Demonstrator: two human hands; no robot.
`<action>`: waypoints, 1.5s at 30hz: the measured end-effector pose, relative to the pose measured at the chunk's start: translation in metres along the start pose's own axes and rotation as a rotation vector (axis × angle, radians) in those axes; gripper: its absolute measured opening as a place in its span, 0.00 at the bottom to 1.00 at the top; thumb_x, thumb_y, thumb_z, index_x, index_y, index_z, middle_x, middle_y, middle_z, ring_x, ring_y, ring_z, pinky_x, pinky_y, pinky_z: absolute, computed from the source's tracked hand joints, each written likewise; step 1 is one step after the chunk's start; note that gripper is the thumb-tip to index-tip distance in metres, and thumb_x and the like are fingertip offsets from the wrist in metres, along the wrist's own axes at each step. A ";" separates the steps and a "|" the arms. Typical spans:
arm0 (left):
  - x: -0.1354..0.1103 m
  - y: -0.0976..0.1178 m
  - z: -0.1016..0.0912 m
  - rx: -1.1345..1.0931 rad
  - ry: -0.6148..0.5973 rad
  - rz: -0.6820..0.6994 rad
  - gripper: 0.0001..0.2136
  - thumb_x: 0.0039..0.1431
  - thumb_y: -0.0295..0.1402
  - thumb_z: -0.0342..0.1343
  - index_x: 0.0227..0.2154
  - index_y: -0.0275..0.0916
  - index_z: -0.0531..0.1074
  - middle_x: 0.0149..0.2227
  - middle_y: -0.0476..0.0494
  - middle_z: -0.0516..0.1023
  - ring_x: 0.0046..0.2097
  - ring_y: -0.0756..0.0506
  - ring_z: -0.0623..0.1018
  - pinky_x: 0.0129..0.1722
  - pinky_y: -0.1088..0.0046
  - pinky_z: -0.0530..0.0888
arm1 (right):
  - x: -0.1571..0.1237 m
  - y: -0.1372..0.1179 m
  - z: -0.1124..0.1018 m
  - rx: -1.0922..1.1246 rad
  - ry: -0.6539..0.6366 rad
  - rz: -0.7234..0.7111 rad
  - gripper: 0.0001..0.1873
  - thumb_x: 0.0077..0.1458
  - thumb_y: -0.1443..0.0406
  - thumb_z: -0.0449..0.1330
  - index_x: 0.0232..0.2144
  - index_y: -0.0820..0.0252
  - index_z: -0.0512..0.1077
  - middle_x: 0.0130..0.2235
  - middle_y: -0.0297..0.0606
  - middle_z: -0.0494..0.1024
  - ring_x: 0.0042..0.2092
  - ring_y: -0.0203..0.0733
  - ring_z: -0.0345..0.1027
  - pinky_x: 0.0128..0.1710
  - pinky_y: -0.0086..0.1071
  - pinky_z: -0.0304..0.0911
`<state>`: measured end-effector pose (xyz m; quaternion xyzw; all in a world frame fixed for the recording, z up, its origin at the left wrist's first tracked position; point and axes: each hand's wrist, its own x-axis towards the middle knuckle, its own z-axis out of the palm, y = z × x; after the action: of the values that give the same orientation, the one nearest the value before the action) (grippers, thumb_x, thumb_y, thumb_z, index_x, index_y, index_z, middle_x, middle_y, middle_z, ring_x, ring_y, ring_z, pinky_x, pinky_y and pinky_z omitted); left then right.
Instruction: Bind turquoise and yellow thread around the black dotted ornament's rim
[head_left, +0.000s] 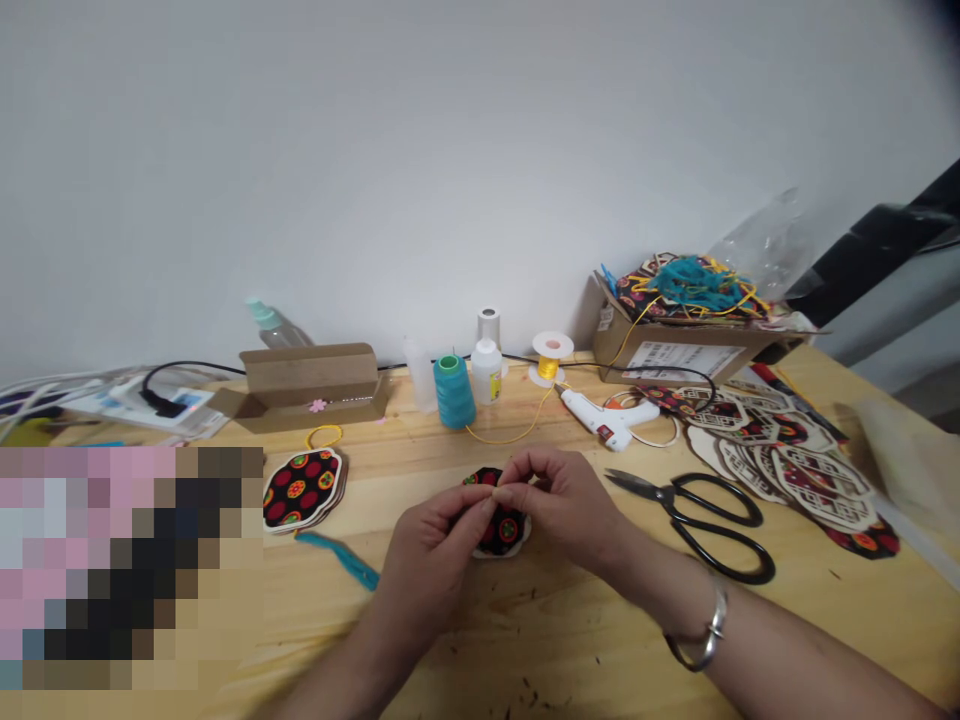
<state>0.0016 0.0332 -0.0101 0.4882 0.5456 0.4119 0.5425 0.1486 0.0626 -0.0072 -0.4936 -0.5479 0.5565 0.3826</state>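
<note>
My left hand (431, 555) and my right hand (566, 505) meet over a small fabric-covered piece (501, 527), black with red and green dots, lying on the wooden table (570, 640). Both hands pinch together at its top edge, fingers closed on the piece. What the fingertips hold beyond the piece is too small to tell. A silver bracelet (705, 640) is on my right wrist. A yellow cord (517, 430) runs from a yellow spool (551, 360) toward my hands.
A stack of similar fabric pieces (304, 487) and a teal tool (341, 558) lie to the left. Black scissors (701, 515), a white glue gun (604, 418) and patterned cutouts (787, 460) are right. A teal thread cone (452, 392), glue bottle (486, 372) and cardboard boxes (675, 345) stand behind.
</note>
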 end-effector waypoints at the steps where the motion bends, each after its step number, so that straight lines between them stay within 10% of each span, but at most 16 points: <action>1: 0.000 0.000 0.000 0.010 -0.001 0.008 0.08 0.51 0.32 0.57 0.33 0.42 0.79 0.27 0.51 0.80 0.32 0.49 0.75 0.34 0.78 0.70 | 0.000 0.000 0.000 0.017 -0.004 0.009 0.02 0.41 0.69 0.61 0.21 0.62 0.71 0.22 0.30 0.71 0.26 0.31 0.62 0.26 0.25 0.58; 20: -0.004 0.004 0.000 0.040 0.024 0.085 0.05 0.48 0.31 0.58 0.26 0.39 0.78 0.25 0.50 0.80 0.29 0.50 0.74 0.31 0.78 0.70 | -0.001 -0.004 -0.003 0.384 -0.106 0.131 0.07 0.35 0.67 0.66 0.18 0.65 0.70 0.20 0.30 0.70 0.23 0.29 0.60 0.25 0.26 0.57; 45: -0.004 0.006 -0.001 -0.199 -0.043 -0.068 0.07 0.49 0.33 0.59 0.30 0.38 0.79 0.24 0.48 0.79 0.30 0.49 0.74 0.32 0.77 0.70 | 0.003 -0.001 -0.006 0.220 -0.150 0.054 0.05 0.41 0.66 0.63 0.24 0.64 0.73 0.24 0.32 0.73 0.27 0.32 0.64 0.29 0.27 0.60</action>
<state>0.0007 0.0305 -0.0034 0.4218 0.5067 0.4346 0.6135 0.1540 0.0667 -0.0065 -0.4204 -0.4972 0.6586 0.3772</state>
